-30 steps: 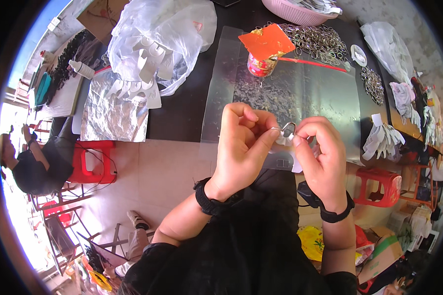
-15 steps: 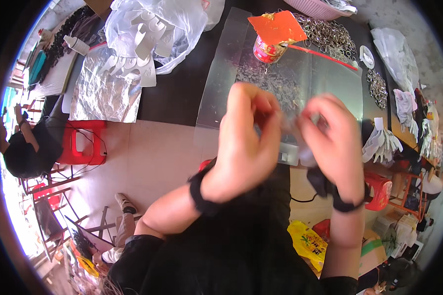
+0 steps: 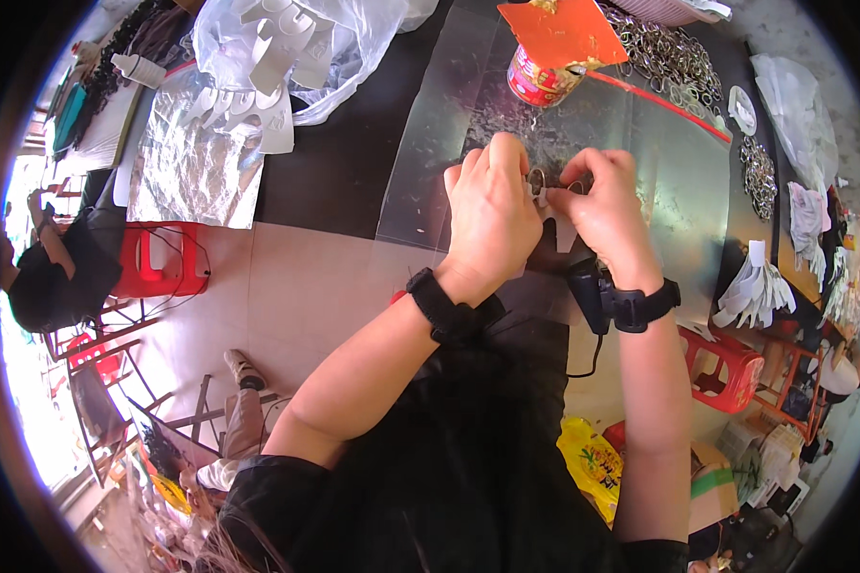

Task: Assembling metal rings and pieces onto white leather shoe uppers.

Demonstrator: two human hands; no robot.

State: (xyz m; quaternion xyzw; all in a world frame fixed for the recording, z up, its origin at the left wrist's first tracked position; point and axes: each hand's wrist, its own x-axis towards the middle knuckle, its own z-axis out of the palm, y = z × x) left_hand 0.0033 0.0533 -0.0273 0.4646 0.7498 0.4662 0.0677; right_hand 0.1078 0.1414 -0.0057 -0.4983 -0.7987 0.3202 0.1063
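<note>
In the head view, your left hand [image 3: 492, 205] is pinched narrow on a small metal ring [image 3: 537, 180], and your right hand [image 3: 607, 205] pinches a white strip [image 3: 562, 231] against it, though your fingers partly hide the contact. Ring and strip sit between your hands, above the near part of the clear mat [image 3: 678, 181]; farther off stands a red can [image 3: 542, 84], with heaped metal rings [image 3: 669, 62] to its right.
</note>
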